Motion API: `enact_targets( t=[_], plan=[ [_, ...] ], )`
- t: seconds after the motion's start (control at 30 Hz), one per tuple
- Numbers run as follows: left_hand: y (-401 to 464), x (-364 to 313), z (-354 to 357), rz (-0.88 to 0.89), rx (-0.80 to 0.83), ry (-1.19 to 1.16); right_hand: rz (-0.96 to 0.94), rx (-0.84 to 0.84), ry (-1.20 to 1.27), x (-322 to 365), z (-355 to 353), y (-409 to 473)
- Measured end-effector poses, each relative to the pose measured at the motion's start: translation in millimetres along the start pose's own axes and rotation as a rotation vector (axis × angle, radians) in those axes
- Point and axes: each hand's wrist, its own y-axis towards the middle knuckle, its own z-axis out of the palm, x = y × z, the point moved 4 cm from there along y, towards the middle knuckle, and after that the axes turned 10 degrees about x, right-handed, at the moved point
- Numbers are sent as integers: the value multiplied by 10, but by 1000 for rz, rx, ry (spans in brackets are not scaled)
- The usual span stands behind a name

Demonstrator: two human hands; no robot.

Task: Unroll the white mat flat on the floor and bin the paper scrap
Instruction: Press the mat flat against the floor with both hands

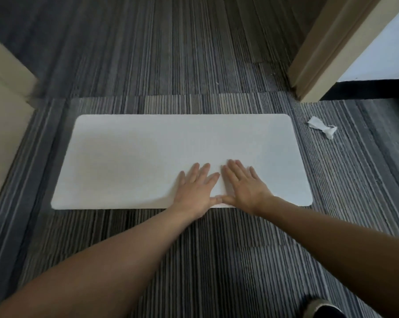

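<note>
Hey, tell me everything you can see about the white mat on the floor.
The white mat is a plain rectangle with rounded corners, unrolled and lying flat on the striped grey carpet. Its surface looks matte and finely textured. The left hand and right hand press flat, fingers spread, near its front edge.

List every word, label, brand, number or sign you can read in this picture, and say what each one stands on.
None can be read.
white mat: plain, no print shows.
paper scrap: a small dark mark near its twisted end, too small and blurred to read.
carpet: stripes only, no text.
</note>
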Motion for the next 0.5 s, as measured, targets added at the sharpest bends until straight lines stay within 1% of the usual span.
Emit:
enact_targets(
  t=[0.27, 0.37, 0.5],
  plan=[
    [-621, 1167, 93, -106, 61, -11, -123, -18, -8, 956, 23, 444],
    [-761, 1530, 94, -157, 35, -50, -144, -54, 6, 1236, 12, 550],
    [-932, 1972, 145, -232, 4, -98, -169, -57, -25, 1537, -19, 672]
  ],
)
